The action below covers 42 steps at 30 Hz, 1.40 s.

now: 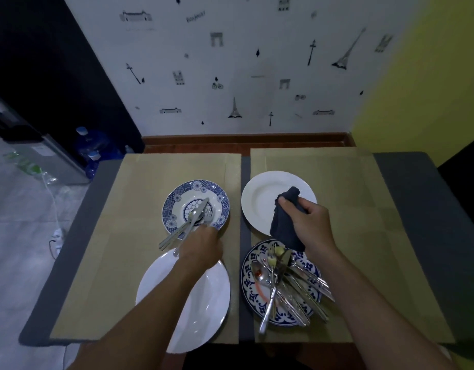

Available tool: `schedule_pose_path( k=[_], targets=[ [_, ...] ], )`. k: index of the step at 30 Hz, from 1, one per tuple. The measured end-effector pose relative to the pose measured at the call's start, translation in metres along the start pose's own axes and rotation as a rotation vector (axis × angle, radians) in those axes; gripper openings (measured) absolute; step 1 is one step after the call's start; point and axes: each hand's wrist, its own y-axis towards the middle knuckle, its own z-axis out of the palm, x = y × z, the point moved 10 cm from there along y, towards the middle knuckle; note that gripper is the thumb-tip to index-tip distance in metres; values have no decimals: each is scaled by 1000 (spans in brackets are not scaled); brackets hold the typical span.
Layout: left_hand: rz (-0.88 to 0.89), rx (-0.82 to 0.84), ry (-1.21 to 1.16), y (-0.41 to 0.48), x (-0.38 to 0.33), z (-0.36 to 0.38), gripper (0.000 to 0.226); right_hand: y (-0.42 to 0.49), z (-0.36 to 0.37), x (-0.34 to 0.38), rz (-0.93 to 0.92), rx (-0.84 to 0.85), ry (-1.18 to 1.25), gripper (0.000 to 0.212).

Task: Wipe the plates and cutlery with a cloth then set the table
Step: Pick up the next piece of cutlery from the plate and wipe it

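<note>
I judge the wiping to be about halfway done, and no place has been set yet. The right hand [310,222] has its grip closed round a dark, soft cloth [283,228], which hangs bunched over the near edge of the far white plate [259,198]. That plate looks smooth, glossy and bare.

A few pieces of steel cutlery [195,212] lie crossed in the blue-patterned bowl [177,193], apparently clean (in this dim light I can't be sure). The left hand [201,248] sits at their handles. Its fingers are hidden, so I cannot tell whether its grip holds anything.

Left to do is the tangled pile of cutlery [289,284] on the blue-flowered plate [247,276], where food scraps and a red smear show. A second white plate [155,289] lies under the left forearm. All of it rests on tan mats [139,196] over the grey table [417,182].
</note>
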Motion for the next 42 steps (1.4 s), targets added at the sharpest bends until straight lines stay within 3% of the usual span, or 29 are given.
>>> schedule_pose_path(
  k=[11,26,32,38,42],
  targets=[
    [57,278,-343,-37,-83,100,33,-20,-56,-17,-3,-53,-3,18],
    [-66,104,-510,-48,-86,103,31,-26,-66,-34,12,-14,-77,13],
    [23,-62,-691,-42,-98,42,16,-25,-53,-41,66,18,-100,19],
    [166,-91,-778,-43,-121,-1,14,-35,-22,-37,122,180,-13,15],
    [240,-43,-842,-48,-130,-9,12,-28,-21,-27,127,128,-12,25]
  ],
)
